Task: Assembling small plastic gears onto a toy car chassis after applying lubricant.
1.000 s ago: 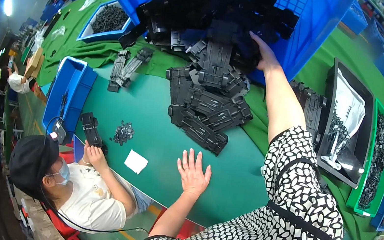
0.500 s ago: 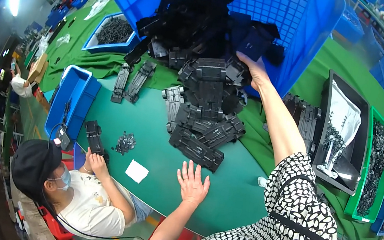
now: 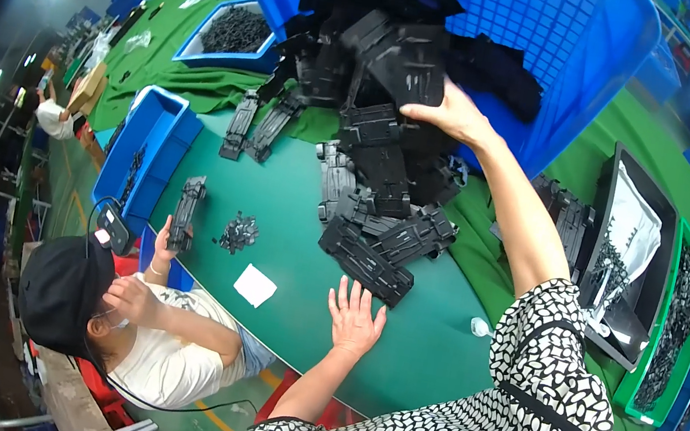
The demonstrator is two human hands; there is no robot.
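A large blue crate (image 3: 562, 78) lies tipped towards me, and a heap of black plastic chassis parts (image 3: 378, 140) spills from it onto the green tabletop (image 3: 274, 330). At the crate's mouth my right hand (image 3: 460, 115) grips a black chassis part (image 3: 409, 56), thumb on the near edge; its other fingers are mostly hidden. That part is tilted above the heap and slightly blurred. My left hand (image 3: 356, 322) rests with fingers spread on the table, just in front of the nearest chassis part (image 3: 369, 264), and holds nothing.
A co-worker (image 3: 160, 322) sits at left, one hand on another chassis part (image 3: 186, 214), the other raised. Small dark pieces (image 3: 239, 234) and a white card (image 3: 255, 286) lie nearby. Blue bins (image 3: 144, 154) stand left; a black tray (image 3: 615, 318) and green tray (image 3: 645, 405) stand right.
My right hand has moved left with a chassis part, now over the heap. The left hand stays flat. The co-worker has raised one hand and tilted their chassis part upright.
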